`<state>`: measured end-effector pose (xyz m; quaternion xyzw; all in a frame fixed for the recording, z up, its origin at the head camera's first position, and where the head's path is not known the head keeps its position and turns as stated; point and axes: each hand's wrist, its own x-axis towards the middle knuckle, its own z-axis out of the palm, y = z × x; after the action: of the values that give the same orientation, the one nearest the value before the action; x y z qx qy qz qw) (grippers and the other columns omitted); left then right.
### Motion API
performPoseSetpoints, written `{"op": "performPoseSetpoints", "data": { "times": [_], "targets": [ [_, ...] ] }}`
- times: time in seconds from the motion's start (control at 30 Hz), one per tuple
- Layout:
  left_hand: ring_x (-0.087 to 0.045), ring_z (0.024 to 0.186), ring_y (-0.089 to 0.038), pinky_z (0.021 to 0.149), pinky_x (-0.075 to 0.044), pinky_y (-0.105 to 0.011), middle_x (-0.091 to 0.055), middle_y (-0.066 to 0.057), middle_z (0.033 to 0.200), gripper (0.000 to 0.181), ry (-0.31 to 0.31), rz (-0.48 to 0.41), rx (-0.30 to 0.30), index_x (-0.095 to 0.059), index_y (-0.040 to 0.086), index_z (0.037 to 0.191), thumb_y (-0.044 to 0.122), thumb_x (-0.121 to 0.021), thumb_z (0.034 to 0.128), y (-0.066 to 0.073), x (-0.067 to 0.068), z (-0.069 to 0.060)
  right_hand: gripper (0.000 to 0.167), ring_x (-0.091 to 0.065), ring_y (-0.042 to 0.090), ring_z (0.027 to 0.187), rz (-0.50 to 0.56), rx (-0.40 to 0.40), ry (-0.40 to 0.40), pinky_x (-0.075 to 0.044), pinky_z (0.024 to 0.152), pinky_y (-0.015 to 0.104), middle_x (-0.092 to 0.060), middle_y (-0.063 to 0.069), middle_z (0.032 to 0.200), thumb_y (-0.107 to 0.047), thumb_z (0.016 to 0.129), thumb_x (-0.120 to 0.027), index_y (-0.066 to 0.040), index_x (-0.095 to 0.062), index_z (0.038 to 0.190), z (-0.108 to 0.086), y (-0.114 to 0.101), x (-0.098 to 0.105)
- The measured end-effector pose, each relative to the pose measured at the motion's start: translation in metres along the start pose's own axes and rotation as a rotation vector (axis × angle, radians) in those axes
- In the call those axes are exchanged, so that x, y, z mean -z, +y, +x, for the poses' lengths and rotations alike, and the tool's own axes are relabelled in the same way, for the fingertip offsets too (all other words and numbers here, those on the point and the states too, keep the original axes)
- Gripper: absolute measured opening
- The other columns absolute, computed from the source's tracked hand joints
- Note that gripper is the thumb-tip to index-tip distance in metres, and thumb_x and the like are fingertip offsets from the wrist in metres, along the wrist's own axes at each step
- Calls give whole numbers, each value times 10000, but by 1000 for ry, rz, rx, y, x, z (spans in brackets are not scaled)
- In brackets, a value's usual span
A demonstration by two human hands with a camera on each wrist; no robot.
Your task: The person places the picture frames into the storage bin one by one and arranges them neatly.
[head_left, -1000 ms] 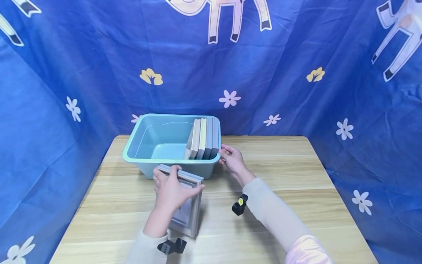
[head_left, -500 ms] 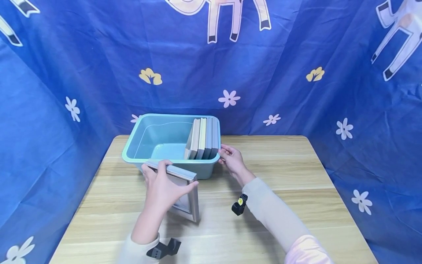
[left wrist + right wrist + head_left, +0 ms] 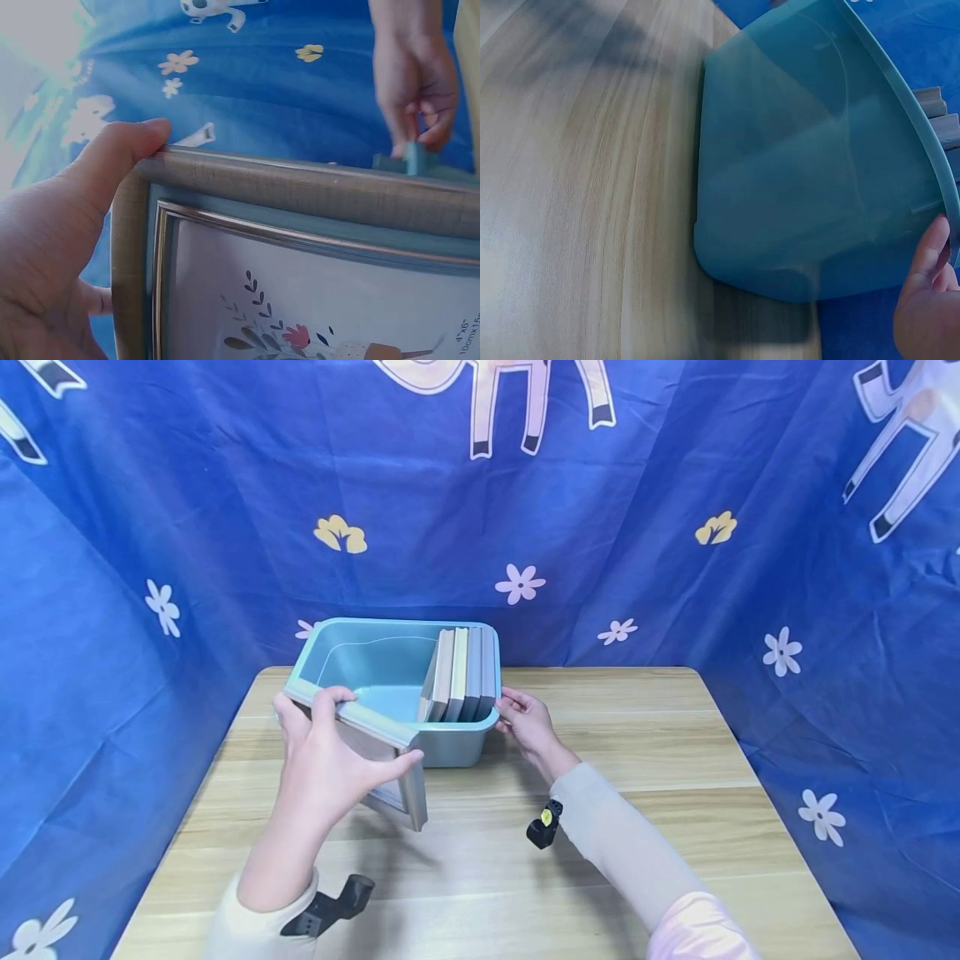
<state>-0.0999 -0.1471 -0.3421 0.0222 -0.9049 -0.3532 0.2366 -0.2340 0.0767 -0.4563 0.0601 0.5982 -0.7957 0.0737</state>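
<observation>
In my left hand [image 3: 326, 768] is a silver-grey picture frame [image 3: 411, 781], gripped along its top edge and held up off the table, tilted. Its front, seen in the left wrist view, has a floral print [image 3: 296, 336] inside a thin metallic inner border. Behind it stands a light blue plastic bin [image 3: 457, 747], its front left corner hidden by the frame. Several frames [image 3: 472, 677] stand on edge inside, packed against the bin's right wall. My right hand [image 3: 528, 727] pinches the bin's rim at the front right corner.
The bin rests on a wood-grain table [image 3: 622, 827] near its back edge. A blue patterned curtain [image 3: 600, 527] closes off the back and both sides.
The left hand has lifted the picture frame up and carried it leftward, turning it and bringing it over the bin's front left rim. My right hand has stayed at the bin's corner.
</observation>
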Motion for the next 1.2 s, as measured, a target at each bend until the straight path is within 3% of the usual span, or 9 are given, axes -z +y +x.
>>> {"op": "performPoseSetpoints", "data": {
  "times": [0.23,0.53,0.8,0.97,1.2],
  "targets": [
    [-294,1159,-413,857,-417,-562,-192,-272,1243,924,58,-1,-117,-462,42,1158,368,-956,449,9,22,15,366,-537,57,643,-4,-2,5,-495,533,135,-499,13,850,65,927,-555,98,-512,1290,1,0,-1],
    [-367,1120,-423,846,-403,-558,-220,-292,1280,921,113,0,-193,-474,40,1147,321,-960,418,25,44,30,368,-530,57,646,-11,-4,9,-496,537,133,-496,15,860,62,925,-562,81,-525,1290,3,0,0],
    [-333,1164,-390,848,-393,-537,-172,-221,1331,945,34,-4,-182,-457,66,1196,337,-958,442,29,57,49,371,-527,60,649,-3,-16,9,-497,539,135,-491,16,871,48,930,-565,71,-524,1298,3,0,1],
    [-314,1182,-368,843,-387,-516,-178,-225,1319,921,-7,-32,-268,-452,62,1162,296,-964,433,21,55,66,368,-515,58,637,1,-18,10,-489,528,132,-487,15,862,45,933,-563,69,-525,1298,2,1,1],
    [-292,1212,-365,860,-376,-543,-187,-242,1323,907,-6,-62,-358,-458,59,1154,265,-963,428,7,49,85,372,-529,59,639,-8,-21,12,-493,531,137,-491,12,854,41,933,-565,65,-525,1302,1,1,0]
  ]
}}
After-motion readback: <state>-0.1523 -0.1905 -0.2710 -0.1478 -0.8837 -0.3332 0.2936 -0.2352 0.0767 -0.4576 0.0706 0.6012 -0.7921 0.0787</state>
